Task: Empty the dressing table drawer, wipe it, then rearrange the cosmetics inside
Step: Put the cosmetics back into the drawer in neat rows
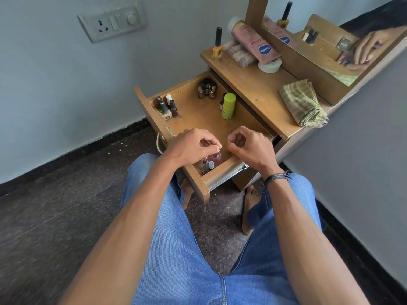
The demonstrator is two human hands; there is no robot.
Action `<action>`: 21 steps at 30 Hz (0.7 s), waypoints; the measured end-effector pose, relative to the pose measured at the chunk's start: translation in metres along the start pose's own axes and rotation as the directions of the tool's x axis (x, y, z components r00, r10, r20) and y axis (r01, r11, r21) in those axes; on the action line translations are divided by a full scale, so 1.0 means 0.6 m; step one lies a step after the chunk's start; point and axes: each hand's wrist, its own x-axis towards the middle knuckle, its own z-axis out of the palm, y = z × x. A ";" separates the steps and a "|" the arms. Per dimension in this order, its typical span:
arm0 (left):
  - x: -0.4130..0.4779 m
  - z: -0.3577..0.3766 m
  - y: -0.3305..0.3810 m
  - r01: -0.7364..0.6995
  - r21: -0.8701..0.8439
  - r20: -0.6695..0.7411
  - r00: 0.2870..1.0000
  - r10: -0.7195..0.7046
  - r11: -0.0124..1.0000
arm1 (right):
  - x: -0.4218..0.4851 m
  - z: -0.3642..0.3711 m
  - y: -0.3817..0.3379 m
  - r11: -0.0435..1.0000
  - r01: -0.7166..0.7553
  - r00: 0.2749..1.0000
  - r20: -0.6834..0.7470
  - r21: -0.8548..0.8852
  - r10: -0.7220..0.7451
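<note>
**Item:** nail-polish bottle [217, 154], dark pink, standing with a few other small bottles [210, 166] in the drawer [222, 170] corner nearest the person.

**Handling (judged):** Glass is presumed, so the bottle is likely light but breakable and smooth-sided. It is best taken by the cap or low around the body and kept upright. The close neighbours are easily knocked over.

**Left hand** [193, 143]: It is lowered over that corner with the fingers bent down. The bottle's cap is pinched between thumb and fingertips.

**Right hand** [248, 146]: It is held above the drawer's near side wall with the fingers curled in towards the palm. Nothing is seen in it, and no contact with the drawer is shown.

**Also in the drawer:**
- A cluster of dark-capped bottles [167, 107] is set in the corner against the front panel.
- A second cluster [207, 88] is set in the far corner.
- A green tube [228, 106] stands upright along the inner edge.

**On the tabletop:**
- A folded checked cloth [302, 102] is laid at the near edge.
- A lotion tube [253, 40] is lying at the far end.
</note>
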 end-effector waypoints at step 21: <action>0.001 -0.002 0.015 0.095 0.256 0.014 0.995 -0.102 0.962 | 0.003 -0.001 -0.006 0.995 0.072 0.987 0.149 -0.072 -0.061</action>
